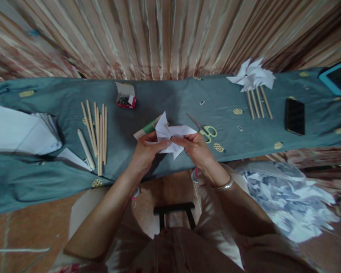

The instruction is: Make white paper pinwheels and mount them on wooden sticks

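Note:
Between my two hands is a white paper pinwheel, held over the near edge of the table. My left hand grips its left side, thumb near the centre. My right hand pinches it from the right, its thumb also at the centre. Both hands are closed on the paper; the fingers beneath are partly hidden. Behind the pinwheel lies a green and cream piece, partly covered. Green-handled scissors lie just beyond my right hand. A small red box of metal pins or tacks stands open farther back.
Several wooden sticks and a white rod lie left, beside stacked white paper. Several finished pinwheels on sticks, a phone and a blue-framed device lie right. A bag of paper pieces is on the floor.

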A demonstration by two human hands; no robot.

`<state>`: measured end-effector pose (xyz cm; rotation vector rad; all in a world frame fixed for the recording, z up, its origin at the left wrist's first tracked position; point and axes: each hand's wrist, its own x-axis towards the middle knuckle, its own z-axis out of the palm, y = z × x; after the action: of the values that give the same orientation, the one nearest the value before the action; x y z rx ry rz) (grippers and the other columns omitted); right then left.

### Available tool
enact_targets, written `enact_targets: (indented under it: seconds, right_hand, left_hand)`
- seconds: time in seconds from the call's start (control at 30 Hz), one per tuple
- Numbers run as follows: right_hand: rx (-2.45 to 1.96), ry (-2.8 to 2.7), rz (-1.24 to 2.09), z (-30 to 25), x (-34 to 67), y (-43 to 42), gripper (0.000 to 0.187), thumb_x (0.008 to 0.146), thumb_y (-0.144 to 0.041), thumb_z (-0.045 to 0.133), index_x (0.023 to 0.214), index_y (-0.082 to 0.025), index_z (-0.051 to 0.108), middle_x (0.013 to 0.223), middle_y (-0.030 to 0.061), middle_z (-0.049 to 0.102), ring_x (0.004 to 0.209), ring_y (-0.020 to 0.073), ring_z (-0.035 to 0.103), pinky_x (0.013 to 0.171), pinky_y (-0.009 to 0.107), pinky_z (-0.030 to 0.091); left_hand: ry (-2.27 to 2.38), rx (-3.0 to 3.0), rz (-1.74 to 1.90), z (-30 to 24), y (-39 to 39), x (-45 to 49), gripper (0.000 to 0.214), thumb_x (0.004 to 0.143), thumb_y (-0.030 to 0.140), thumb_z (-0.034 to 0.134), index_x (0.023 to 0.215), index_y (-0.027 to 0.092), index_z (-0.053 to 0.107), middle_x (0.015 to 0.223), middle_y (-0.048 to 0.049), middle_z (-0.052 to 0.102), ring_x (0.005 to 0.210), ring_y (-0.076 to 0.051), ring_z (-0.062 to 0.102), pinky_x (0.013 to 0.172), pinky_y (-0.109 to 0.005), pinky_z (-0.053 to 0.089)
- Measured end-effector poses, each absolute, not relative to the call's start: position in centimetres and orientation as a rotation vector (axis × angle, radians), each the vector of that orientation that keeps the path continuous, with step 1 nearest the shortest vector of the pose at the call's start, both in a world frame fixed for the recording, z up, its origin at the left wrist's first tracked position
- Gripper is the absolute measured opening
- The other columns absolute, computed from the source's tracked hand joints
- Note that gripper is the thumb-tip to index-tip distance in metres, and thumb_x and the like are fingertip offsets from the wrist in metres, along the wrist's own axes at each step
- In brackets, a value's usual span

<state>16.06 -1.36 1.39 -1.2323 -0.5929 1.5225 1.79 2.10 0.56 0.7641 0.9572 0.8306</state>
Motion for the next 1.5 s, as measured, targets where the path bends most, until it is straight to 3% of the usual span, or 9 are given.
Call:
enact_targets:
  seconds: [0.37,0.77,1.03,1.5]
  right_hand:
    - [-1.29,-0.629,1.491,1.3,16.2,-1.3,0.026,0.051,-0.041,0.087,0.067,-0.024,0.076,0.073,-0.002,0.075,0.064,0.0142,0.064,0.061,0.027,0.049]
    - [-1.287,-0.6,1.48,0.7,16.3,-1.4,0.028,0.05,-0.041,0.088,0.064,-0.02,0.076,0.063,-0.0018,0.071,0.054,0.0101,0.057,0.057,0.025,0.046]
    - [-1.261,-0.573,1.452,0.8,16.8,-1.4,0.024,0.054,-0.04,0.088,0.066,-0.022,0.077,0.068,0.0018,0.074,0.059,0.014,0.062,0.06,0.027,0.052]
    - [-1.285,-0.564,1.444,1.2,18.3,-2.1,0.027,0.049,-0.039,0.091,0.062,-0.021,0.076,0.06,0.001,0.073,0.055,0.0148,0.065,0.058,0.026,0.054]
  left_hand:
    - [0.952,0.789,0.814,0.2,2.1,1.6,0.029,0.054,0.022,0.083,0.081,0.014,0.076,0.076,-0.003,0.074,0.067,-0.017,0.067,0.071,-0.031,0.053]
    - [0.92,0.778,0.825,0.1,2.1,1.4,0.036,0.05,0.019,0.088,0.084,0.015,0.077,0.081,-0.0025,0.076,0.069,-0.016,0.067,0.076,-0.03,0.053]
    - [0.865,0.79,0.869,1.3,2.2,0.6,0.038,0.055,0.024,0.088,0.09,0.017,0.078,0.089,-0.0046,0.076,0.082,-0.018,0.068,0.084,-0.032,0.052]
    - [1.04,0.848,1.1,1.2,3.1,-2.4,0.027,0.06,0.032,0.086,0.082,0.019,0.077,0.079,-0.0018,0.075,0.076,-0.014,0.068,0.079,-0.027,0.051]
